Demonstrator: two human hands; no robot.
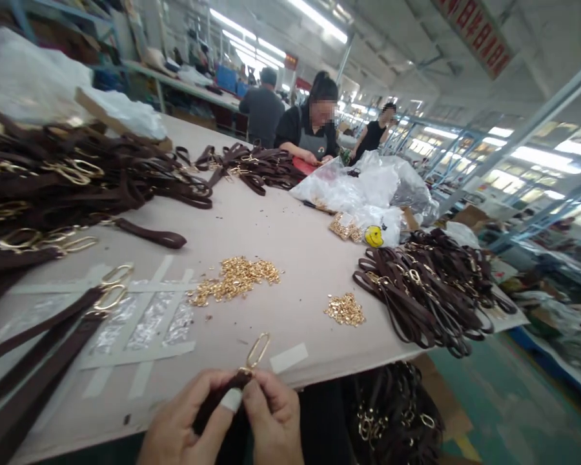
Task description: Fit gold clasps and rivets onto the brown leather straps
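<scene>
Both of my hands meet at the table's front edge around the end of a dark brown strap [243, 379]. A gold oval clasp [258, 351] sticks up from that end. My left hand [198, 420] is closed on the strap, with a white wrap around one thumb tip. My right hand [274, 413] pinches the same end from the other side. Beyond them lies a large heap of small gold metal pieces [239, 278], and a smaller gold heap [345, 309] is to its right. Fingers cover most of the strap end.
Brown straps with gold clasps [111, 296] lie at the left on the table [271, 226]. A big strap pile [77, 174] fills the back left, another bundle [426, 284] the right. Clear plastic bags [368, 187] sit behind. A co-worker [310, 126] works across the table.
</scene>
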